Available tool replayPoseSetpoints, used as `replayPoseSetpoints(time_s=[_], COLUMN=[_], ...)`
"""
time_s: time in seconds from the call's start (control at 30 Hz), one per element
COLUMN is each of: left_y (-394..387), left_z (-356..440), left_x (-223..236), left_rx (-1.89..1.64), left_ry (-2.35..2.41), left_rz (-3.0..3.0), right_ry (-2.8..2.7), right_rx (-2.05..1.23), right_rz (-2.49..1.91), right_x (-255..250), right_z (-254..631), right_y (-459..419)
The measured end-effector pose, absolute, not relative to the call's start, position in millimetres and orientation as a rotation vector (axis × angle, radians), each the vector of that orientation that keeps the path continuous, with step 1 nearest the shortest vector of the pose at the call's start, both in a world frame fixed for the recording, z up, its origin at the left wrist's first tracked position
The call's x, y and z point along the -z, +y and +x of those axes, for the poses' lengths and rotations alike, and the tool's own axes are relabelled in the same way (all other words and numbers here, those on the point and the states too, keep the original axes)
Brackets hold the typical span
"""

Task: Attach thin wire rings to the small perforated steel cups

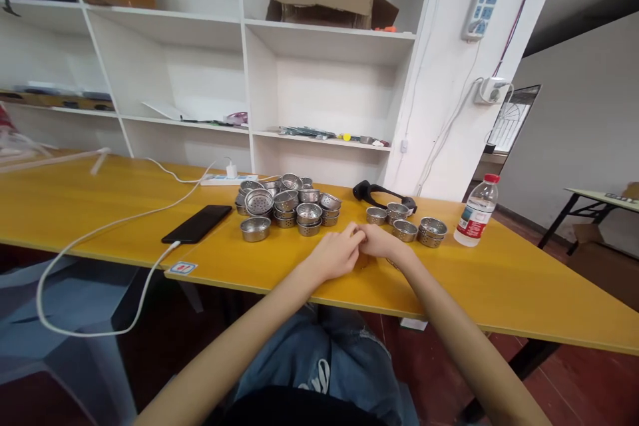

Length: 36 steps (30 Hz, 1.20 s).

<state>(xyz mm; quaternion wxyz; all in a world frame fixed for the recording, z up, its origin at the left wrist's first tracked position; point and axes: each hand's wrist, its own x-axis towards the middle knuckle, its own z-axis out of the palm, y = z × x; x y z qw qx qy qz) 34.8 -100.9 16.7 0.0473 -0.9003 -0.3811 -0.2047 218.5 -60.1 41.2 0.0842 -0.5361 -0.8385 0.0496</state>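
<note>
My left hand (339,253) and my right hand (378,241) meet over the yellow table, fingertips touching. Both have curled fingers; whatever they may pinch is hidden from view. To the left of them is a pile of small round metal cups with perforated walls (286,201), several of them stacked. One such cup (255,229) stands at the pile's front left. Just right of my right hand, a smaller group includes a single cup (404,231) and a stack (432,231). A bit of something metallic shows under my right wrist, mostly covered.
A water bottle with a red cap (476,211) stands at the right. Behind the cups lies a black strap-like device (382,197). A phone (197,224) on a white cable and a power strip (229,180) are at the left. White shelving (329,40) rises behind.
</note>
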Motion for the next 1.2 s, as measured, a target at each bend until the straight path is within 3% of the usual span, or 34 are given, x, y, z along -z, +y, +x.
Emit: replayPoseSetpoints(time_s=[0.6, 0.87, 1.2], left_y=[-117.7, -119.0, -119.5], left_z=[28.6, 29.3, 35.4], left_x=[2.1, 1.4, 3.3], left_rx=[0.661, 0.617, 0.725], left_ry=[-1.403, -1.282, -1.171], left_rz=[-2.945, -2.938, -2.982], right_ry=[-2.309, -2.094, -2.143], right_rx=[-0.442, -0.860, -0.560], right_rz=[-1.692, -1.600, -1.563], right_x=[-42.9, -35.6, -32.7], right_z=[227.5, 244.3, 241.4], right_y=[-58.5, -56.1, -66.3])
